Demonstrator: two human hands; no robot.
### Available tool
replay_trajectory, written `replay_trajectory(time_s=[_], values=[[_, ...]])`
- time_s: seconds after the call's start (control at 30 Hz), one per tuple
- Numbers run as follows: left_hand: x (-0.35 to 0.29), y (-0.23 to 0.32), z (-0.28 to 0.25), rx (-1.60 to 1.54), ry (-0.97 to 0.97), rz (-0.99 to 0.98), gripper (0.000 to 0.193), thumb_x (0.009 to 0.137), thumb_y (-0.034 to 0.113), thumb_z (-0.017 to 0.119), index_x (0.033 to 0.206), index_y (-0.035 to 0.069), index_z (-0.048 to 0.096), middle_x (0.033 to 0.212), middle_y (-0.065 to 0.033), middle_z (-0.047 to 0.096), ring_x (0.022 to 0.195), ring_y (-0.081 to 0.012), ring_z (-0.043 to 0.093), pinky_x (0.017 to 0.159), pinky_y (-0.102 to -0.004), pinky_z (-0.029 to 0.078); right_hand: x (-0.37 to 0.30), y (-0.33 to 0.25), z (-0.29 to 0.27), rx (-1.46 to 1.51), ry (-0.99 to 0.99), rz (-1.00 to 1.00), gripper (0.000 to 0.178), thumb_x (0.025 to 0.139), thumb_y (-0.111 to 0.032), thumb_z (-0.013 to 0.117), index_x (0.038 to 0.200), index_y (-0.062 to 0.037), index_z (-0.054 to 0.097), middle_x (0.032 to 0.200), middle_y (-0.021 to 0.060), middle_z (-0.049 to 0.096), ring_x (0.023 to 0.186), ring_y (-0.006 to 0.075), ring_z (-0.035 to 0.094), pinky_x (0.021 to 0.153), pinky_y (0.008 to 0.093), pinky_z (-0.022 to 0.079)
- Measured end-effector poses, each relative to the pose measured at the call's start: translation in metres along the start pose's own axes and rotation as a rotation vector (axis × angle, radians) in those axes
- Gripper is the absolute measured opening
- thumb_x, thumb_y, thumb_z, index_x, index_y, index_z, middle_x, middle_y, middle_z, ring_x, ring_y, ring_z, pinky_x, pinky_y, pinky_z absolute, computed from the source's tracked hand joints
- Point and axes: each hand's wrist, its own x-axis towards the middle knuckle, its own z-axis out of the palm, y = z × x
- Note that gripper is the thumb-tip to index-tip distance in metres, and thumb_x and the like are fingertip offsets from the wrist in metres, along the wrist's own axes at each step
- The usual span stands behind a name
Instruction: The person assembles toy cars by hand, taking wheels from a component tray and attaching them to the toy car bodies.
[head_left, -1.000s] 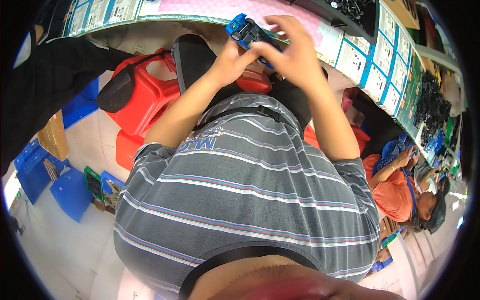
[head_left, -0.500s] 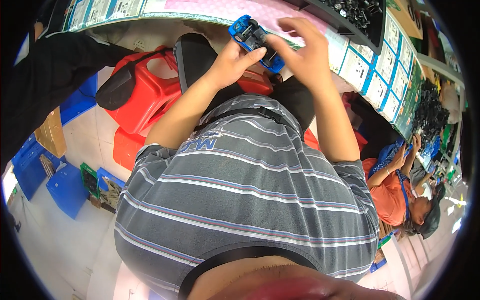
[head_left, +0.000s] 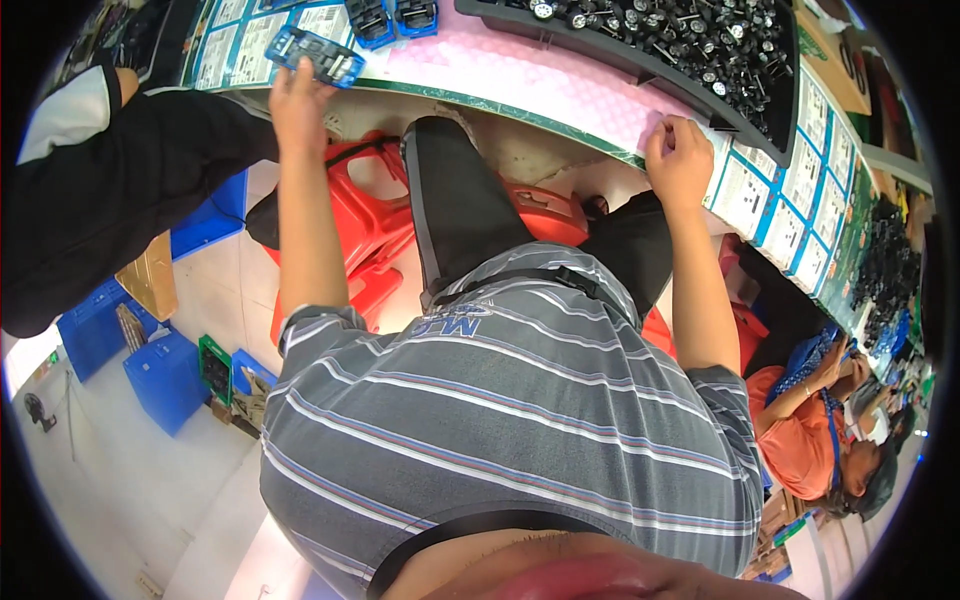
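Note:
My left hand [head_left: 300,105] reaches out to the far left and grips a blue toy car [head_left: 345,68] over the table's edge, with the dark underside of the car showing. Just right of it, two more toy cars with blue bodies and black parts, one a blue car [head_left: 372,25] and the other a blue car [head_left: 418,18], lie side by side. My right hand [head_left: 682,165] is by the table edge, below a black tray [head_left: 560,45]. Its fingers are curled in; whether anything is inside them is hidden. Many small wheel-and-axle parts [head_left: 690,40] fill the tray.
Pink bubble sheeting [head_left: 520,75] and printed sheets [head_left: 748,185] cover the curved table. A red stool [head_left: 365,215] stands left of my legs. Close on the left is a person's dark sleeve [head_left: 150,170]; another person in orange [head_left: 795,440] works at right. Blue bins [head_left: 165,380] stand on the floor.
My hands were together on the blue toy car in front of me. The left has carried it away to the left; the right has let go, moved right and curled its fingers.

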Motion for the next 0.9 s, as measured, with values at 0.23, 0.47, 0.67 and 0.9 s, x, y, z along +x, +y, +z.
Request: replay_trajectory(time_s=[0.23, 0.47, 0.67, 0.9], values=[[0.075, 0.008, -0.002, 0.396, 0.029, -0.161, 0.056, 0.097, 0.023, 0.068, 0.139, -0.01, 0.05, 0.115, -0.0133, 0.067, 0.087, -0.0186, 0.068, 0.074, -0.028, 0.056, 0.002, -0.004, 0.0, -0.008, -0.017, 0.029, 0.008, 0.079, -0.012, 0.066, 0.084, -0.0075, 0.062, 0.074, 0.0086, 0.061, 0.07, 0.0318, 0.061, 0.066, 0.0439, 0.045], [0.097, 0.0, 0.001, 0.77, -0.039, -0.082, 0.054, 0.095, 0.037, 0.068, 0.13, -0.003, 0.063, 0.11, -0.0156, 0.071, 0.086, -0.0216, 0.069, 0.077, -0.0312, 0.054, 0.001, 0.001, 0.001, 0.022, -0.007, 0.032, 0.009, 0.079, -0.013, 0.067, 0.083, -0.007, 0.062, 0.075, 0.01, 0.062, 0.071, 0.0332, 0.062, 0.067, 0.0452, 0.046], [0.068, -0.036, -0.015, 1.02, 0.275, 0.343, 0.05, 0.096, 0.04, 0.06, 0.121, -0.002, 0.067, 0.113, -0.0246, 0.07, 0.106, -0.0382, 0.067, 0.092, -0.0413, 0.05, 0.001, 0.004, 0.001, 0.023, 0.021, 0.026, 0.009, 0.079, -0.013, 0.066, 0.082, -0.0058, 0.063, 0.078, 0.0129, 0.065, 0.076, 0.0346, 0.064, 0.071, 0.0464, 0.049], [-0.099, -0.178, -0.023, 0.948, 0.063, 0.178, 0.019, 0.094, 0.021, 0.059, 0.098, 0.004, 0.064, 0.087, -0.0178, 0.065, 0.085, -0.0323, 0.063, 0.08, -0.0432, 0.05, 0.005, 0.001, 0.002, 0.071, 0.058, -0.037, 0.008, 0.081, -0.012, 0.067, 0.082, -0.0042, 0.067, 0.076, 0.0125, 0.065, 0.069, 0.032, 0.064, 0.066, 0.043, 0.051]])
